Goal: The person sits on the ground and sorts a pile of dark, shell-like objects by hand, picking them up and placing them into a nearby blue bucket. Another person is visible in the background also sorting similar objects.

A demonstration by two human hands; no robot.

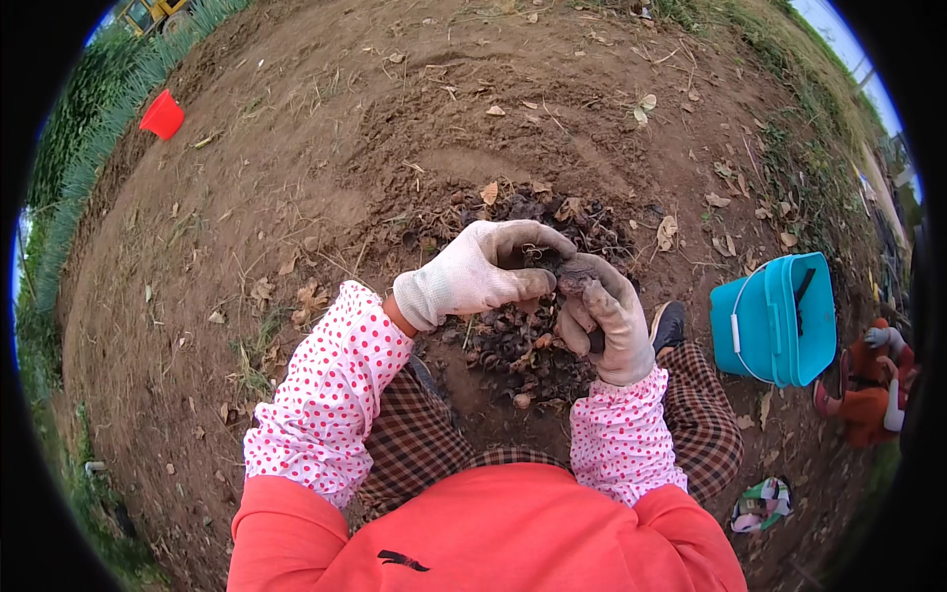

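Observation:
My left hand (pixel 493 266) and my right hand (pixel 609 321), in soiled white gloves, meet above a low heap of dark, shrivelled husks and nuts (pixel 528 355). Between my fingertips is a brown, dirt-covered round lump that looks like a walnut (pixel 572 281). My right thumb and fingers are closed round it. From the other side, my left thumb and curved fingers press on it; their tips are partly hidden against the right glove. A few paler nuts show in the heap, one tan nut (pixel 522 401) at its near edge.
A turquoise bucket (pixel 755 331) with a white handle lies tilted at my right. Beyond it a person in orange (pixel 873 380) sits low. A red bucket (pixel 163 115) stands far left. A colourful bag (pixel 763 505) lies near right. Dry leaves (pixel 667 233) litter the soil.

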